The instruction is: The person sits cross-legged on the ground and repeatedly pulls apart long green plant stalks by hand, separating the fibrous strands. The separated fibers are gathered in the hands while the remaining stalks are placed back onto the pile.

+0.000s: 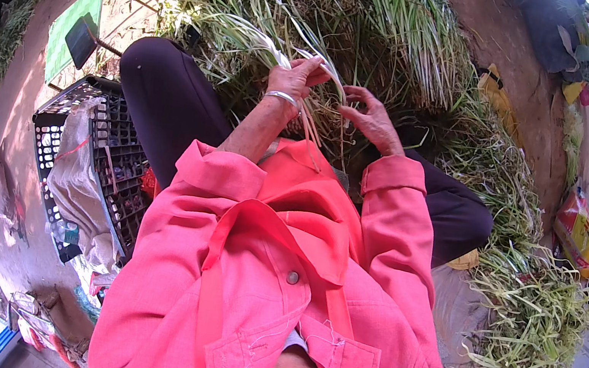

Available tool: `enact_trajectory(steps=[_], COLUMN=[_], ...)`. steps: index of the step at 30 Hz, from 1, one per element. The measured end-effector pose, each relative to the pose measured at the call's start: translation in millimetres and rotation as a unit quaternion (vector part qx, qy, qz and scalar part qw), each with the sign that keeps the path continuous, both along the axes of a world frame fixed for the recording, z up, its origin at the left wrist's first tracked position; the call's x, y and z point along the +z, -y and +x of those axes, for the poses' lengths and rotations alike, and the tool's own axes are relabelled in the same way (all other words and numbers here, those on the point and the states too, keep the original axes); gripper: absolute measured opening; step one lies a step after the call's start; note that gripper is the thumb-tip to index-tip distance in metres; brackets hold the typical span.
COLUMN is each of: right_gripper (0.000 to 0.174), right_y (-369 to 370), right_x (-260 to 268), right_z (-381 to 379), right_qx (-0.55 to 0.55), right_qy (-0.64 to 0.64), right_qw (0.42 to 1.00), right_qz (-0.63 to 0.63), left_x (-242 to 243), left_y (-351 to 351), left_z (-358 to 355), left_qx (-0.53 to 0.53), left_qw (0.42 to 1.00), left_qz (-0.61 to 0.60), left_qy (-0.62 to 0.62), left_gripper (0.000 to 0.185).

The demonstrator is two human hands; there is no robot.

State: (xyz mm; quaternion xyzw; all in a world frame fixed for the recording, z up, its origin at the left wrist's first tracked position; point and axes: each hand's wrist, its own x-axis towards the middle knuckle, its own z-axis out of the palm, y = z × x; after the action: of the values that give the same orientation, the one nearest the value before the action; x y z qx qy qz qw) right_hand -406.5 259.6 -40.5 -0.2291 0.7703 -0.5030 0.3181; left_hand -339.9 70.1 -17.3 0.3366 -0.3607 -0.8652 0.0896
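Observation:
Over my lap, my left hand (292,81) grips a small bundle of pale green stalks (270,47), their white stems between the fingers and their thin ends hanging below. One white-stemmed stalk (335,78) bends from the left fingers towards my right hand (372,120). The right thumb and fingertips are around its lower end, but whether they pinch it is unclear. Just beyond the hands lies a large heap of long green stalks (410,35), with roots and dry leaves among them. A red apron (317,187) lies below both hands.
At left stands a black plastic crate (123,151) with a sack cloth (79,173) over it. Beyond it are a green panel (73,33) and a dark flat plate (81,42). Cut leaves (530,337) are piled at lower right, near a printed plastic bag (584,235).

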Motion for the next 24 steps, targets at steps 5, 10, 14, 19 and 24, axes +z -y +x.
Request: enact_trajectory(steps=[5, 10, 14, 19, 24], right_gripper=[0.023, 0.024, 0.021, 0.025, 0.025], right_y=[14, 18, 24, 27, 24], right_x=[15, 29, 37, 38, 21], right_z=[14, 17, 25, 28, 28], right_qx=[0.016, 0.043, 0.028, 0.031, 0.018], right_qy=[-0.017, -0.102, -0.119, -0.154, -0.297], right_qw=[0.999, 0.994, 0.992, 0.988, 0.944], right_qz=[0.038, 0.004, 0.015, -0.004, 0.144], left_x=[8, 1, 0, 14, 31], left_y=[0, -8, -4, -9, 13], left_z=[3, -1, 3, 6, -5], left_qx=[-0.005, -0.103, -0.019, -0.086, 0.02], left_qw=[0.998, 0.944, 0.979, 0.992, 0.992], left_qz=[-0.056, -0.313, -0.205, -0.093, -0.088], left_qy=[-0.031, -0.014, 0.012, 0.006, -0.084], left_gripper=[0.019, 0.031, 0.023, 0.023, 0.021])
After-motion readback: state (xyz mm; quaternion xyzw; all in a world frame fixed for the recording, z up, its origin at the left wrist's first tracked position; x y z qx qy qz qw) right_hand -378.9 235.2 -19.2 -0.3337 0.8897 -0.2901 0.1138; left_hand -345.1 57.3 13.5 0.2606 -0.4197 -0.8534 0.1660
